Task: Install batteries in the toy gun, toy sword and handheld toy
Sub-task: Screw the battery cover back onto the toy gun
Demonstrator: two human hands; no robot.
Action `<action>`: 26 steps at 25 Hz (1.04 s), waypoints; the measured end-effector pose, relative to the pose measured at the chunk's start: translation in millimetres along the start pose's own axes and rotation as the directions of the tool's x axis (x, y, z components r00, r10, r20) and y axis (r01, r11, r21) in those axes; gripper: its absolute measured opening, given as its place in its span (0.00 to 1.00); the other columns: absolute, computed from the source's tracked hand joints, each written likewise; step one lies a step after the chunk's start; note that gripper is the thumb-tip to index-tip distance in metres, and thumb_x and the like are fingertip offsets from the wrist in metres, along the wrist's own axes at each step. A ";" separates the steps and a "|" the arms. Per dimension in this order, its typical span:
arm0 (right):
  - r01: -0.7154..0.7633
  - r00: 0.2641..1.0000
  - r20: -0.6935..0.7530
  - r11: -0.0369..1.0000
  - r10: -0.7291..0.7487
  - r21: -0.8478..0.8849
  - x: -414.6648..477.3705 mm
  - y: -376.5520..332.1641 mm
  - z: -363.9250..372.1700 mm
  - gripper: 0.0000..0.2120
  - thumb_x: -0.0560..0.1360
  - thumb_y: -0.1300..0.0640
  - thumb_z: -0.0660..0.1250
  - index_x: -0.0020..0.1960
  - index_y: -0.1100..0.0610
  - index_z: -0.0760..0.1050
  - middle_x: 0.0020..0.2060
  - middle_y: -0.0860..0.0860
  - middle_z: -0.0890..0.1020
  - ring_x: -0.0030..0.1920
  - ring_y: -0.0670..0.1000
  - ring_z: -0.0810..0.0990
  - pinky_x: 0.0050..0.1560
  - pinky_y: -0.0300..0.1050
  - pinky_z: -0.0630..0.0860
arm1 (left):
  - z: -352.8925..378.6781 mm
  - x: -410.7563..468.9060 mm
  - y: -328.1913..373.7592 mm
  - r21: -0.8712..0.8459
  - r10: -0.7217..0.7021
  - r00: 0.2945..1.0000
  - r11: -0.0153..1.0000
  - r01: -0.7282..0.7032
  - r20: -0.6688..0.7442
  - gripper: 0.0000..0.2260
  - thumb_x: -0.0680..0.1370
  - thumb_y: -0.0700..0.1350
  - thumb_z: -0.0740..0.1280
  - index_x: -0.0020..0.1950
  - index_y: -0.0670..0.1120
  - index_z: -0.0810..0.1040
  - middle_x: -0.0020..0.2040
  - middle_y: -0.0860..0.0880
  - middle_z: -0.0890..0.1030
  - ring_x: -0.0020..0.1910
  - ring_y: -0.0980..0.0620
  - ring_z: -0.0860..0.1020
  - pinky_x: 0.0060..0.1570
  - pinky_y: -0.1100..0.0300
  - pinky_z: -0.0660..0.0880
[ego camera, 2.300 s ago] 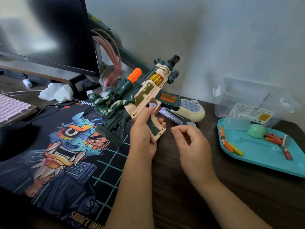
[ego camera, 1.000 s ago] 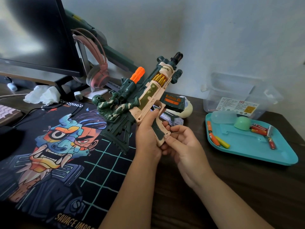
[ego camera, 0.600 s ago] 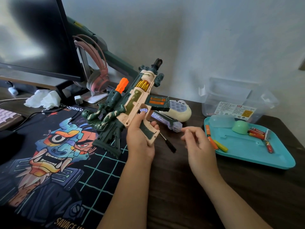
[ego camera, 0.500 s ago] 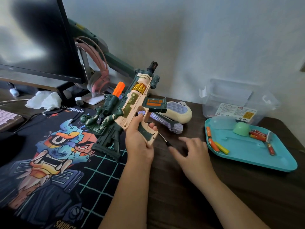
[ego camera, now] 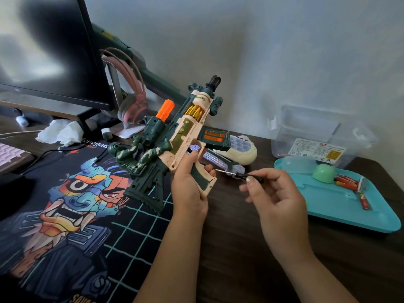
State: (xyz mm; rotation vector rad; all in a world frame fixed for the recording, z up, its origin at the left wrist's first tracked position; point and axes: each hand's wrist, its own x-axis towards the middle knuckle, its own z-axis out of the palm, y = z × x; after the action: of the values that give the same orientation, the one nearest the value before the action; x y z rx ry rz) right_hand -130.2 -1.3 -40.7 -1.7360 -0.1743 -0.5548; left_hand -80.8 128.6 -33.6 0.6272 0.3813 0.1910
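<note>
My left hand (ego camera: 189, 189) grips the handle of the cream and dark green toy gun (ego camera: 177, 136), holding it tilted up above the desk. My right hand (ego camera: 271, 193) pinches a small black-handled screwdriver (ego camera: 235, 174), its metal tip pointing at the bottom of the gun's grip. Behind the gun lie the cream handheld toy (ego camera: 240, 150) and the clear toy sword (ego camera: 220, 161), partly hidden by the gun. Red batteries (ego camera: 347, 180) lie on the teal tray (ego camera: 341, 208) at the right.
A printed desk mat (ego camera: 72, 211) covers the left of the dark wooden desk. A monitor (ego camera: 48, 51), pink headphones (ego camera: 131, 106) and crumpled tissue (ego camera: 60, 133) stand at the back left. A clear plastic box (ego camera: 317, 136) sits behind the tray, with a green dome (ego camera: 323, 173) on it.
My right hand went down to the desk, picked up the screwdriver and lifted it toward the gun's grip. The left hand kept holding the gun.
</note>
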 end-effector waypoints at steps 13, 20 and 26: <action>0.308 0.950 0.063 0.950 -0.306 -0.040 -9.0 7.5 6.5 0.07 0.78 0.56 0.61 0.56 0.51 0.71 0.49 0.45 0.82 0.47 0.42 0.84 0.45 0.32 0.78 | -1.0 -0.7 -1.7 0.012 0.008 1.000 1.000 -0.009 0.007 0.04 0.78 0.40 0.68 0.51 0.45 0.79 0.34 0.49 0.83 0.31 0.53 0.80 0.29 0.62 0.77; 0.321 0.946 0.076 0.943 -0.315 -0.086 -8.0 12.3 5.6 0.09 0.78 0.54 0.60 0.57 0.55 0.72 0.49 0.46 0.83 0.48 0.42 0.83 0.45 0.37 0.80 | -1.0 -3.5 -2.0 0.030 0.018 1.000 0.999 -0.019 0.010 0.04 0.77 0.40 0.68 0.51 0.45 0.79 0.33 0.50 0.84 0.31 0.54 0.80 0.30 0.62 0.78; 0.413 0.910 0.123 0.895 -0.396 -0.169 -7.2 11.9 3.6 0.09 0.78 0.56 0.61 0.57 0.56 0.73 0.49 0.46 0.82 0.48 0.41 0.82 0.46 0.34 0.79 | -1.0 -3.7 -3.0 0.054 0.030 1.000 0.998 -0.030 0.004 0.04 0.77 0.39 0.69 0.51 0.46 0.79 0.38 0.48 0.83 0.33 0.53 0.80 0.32 0.62 0.79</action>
State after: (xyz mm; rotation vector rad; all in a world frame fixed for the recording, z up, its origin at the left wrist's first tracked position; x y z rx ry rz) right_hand -130.6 0.5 -55.0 -1.9235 -0.5710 -0.8233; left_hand -84.3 125.6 -35.1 0.6868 0.3750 0.2089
